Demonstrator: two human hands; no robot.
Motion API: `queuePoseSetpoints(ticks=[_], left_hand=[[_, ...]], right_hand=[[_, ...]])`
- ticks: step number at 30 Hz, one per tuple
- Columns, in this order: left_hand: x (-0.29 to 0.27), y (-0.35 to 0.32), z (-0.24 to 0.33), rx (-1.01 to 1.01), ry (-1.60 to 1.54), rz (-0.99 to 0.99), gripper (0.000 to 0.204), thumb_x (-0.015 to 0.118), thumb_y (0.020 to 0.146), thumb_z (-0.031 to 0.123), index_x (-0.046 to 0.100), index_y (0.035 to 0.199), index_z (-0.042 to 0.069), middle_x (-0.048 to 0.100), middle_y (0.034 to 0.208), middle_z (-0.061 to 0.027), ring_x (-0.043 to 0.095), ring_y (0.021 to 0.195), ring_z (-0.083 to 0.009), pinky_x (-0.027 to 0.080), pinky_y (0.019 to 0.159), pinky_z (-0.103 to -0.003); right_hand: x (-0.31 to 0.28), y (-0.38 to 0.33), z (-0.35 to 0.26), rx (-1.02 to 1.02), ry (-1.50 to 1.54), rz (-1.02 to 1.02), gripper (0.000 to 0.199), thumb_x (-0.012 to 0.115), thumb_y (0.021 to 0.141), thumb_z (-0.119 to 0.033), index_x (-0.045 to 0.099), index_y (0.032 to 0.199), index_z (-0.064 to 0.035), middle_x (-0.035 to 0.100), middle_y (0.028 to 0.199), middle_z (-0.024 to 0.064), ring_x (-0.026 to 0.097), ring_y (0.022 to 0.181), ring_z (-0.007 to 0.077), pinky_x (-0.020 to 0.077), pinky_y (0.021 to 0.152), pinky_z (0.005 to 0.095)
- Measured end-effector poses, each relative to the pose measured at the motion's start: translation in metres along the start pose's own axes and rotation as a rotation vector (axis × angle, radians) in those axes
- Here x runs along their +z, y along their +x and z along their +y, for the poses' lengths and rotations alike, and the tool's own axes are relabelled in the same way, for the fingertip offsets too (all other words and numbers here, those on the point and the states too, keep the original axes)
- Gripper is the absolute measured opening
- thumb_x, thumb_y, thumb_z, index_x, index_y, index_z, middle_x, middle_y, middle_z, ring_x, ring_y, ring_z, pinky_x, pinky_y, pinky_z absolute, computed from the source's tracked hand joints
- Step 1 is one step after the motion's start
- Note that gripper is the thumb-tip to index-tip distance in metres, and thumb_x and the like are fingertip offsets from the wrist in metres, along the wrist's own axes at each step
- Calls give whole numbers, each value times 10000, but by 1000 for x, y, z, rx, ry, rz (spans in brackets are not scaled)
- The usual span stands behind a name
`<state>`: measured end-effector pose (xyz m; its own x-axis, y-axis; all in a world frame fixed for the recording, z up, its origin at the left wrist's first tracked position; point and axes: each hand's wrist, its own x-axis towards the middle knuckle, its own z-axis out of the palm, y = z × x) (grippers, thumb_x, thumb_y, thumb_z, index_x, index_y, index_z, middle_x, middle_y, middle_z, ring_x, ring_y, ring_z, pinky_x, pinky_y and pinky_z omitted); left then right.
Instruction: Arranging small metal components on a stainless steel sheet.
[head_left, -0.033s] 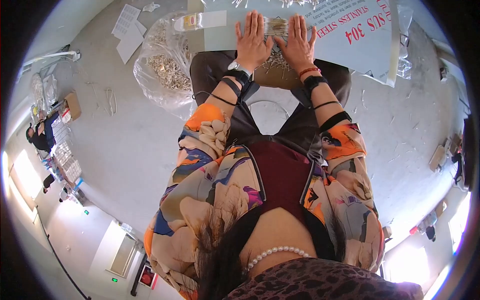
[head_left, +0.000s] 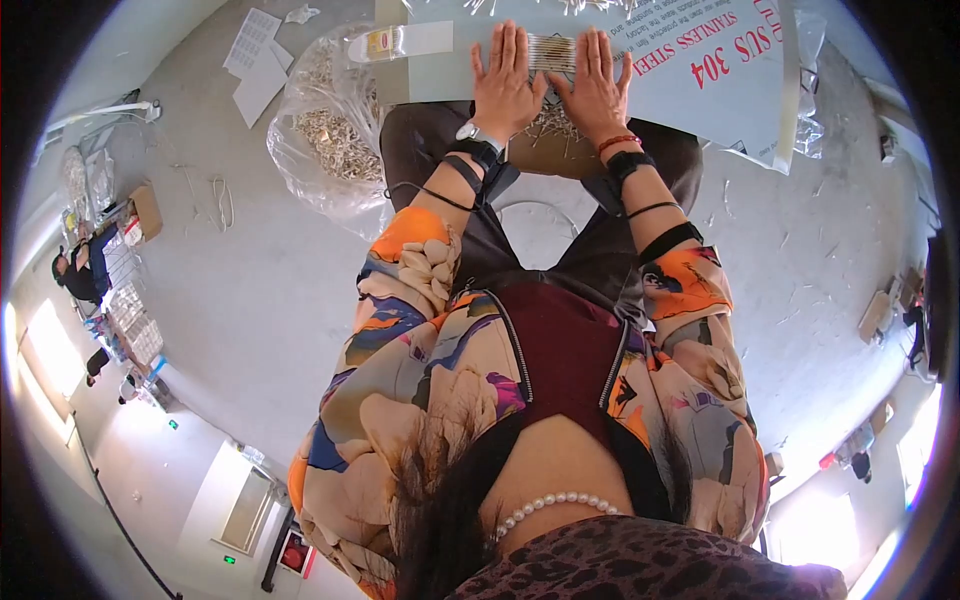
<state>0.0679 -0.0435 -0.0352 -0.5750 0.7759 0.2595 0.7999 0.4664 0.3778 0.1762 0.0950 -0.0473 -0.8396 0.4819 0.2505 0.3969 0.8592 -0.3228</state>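
Observation:
A neat row of cotton swabs (head_left: 552, 52) lies side by side on the grey board (head_left: 655, 100) over my knees. My left hand (head_left: 506, 98) lies flat along one end of the row, fingers stretched forward. Along the other end rests my right hand (head_left: 597, 98), just as flat, with both thumbs angled in toward each other at the near side. More loose swabs (head_left: 556, 122) show below the thumbs, above my lap. Left of my left hand is a clear packet (head_left: 385, 42) with a yellow label. White-tipped swabs (head_left: 560, 5) are piled at the top edge, partly cut off.
A clear plastic bag (head_left: 330, 140) full of loose swabs stands on the floor at my left. White sheets (head_left: 258, 70) lie beyond it. Stray swabs litter the floor (head_left: 800, 280) at right. At far left a person (head_left: 88, 265) sits near packed goods and a cardboard box (head_left: 145, 212).

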Motion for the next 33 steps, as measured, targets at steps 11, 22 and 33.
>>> queuePoseSetpoints(ticks=[11, 22, 33], left_hand=[[1, 0, -2, -2, -51, 16, 741, 469, 996, 362, 260, 1610, 4, 226, 1695, -191, 193, 1580, -341, 91, 1232, -622], [-1, 0, -2, 4, -31, -23, 746, 477, 981, 317, 243, 1615, 2, 191, 1707, -184, 140, 1595, -323, 44, 1249, -616], [-10, 8, 1, 62, -19, -32, 719, 483, 990, 318, 270, 1616, 37, 211, 1711, -132, 156, 1595, -271, 51, 1250, -602]], right_hand=[[-13, 4, -12, 19, -346, -182, 841, 442, 1019, -626, 305, 1607, -41, 266, 1696, 99, 176, 1589, 229, 28, 1254, 593], [-13, 6, -14, 28, -316, -187, 813, 451, 1026, -592, 304, 1609, -46, 255, 1700, 97, 165, 1591, 228, 26, 1261, 582], [-4, 14, -10, -103, 130, 5, 745, 422, 1052, -562, 317, 1612, -83, 300, 1684, 82, 206, 1580, 232, 81, 1261, 576]])
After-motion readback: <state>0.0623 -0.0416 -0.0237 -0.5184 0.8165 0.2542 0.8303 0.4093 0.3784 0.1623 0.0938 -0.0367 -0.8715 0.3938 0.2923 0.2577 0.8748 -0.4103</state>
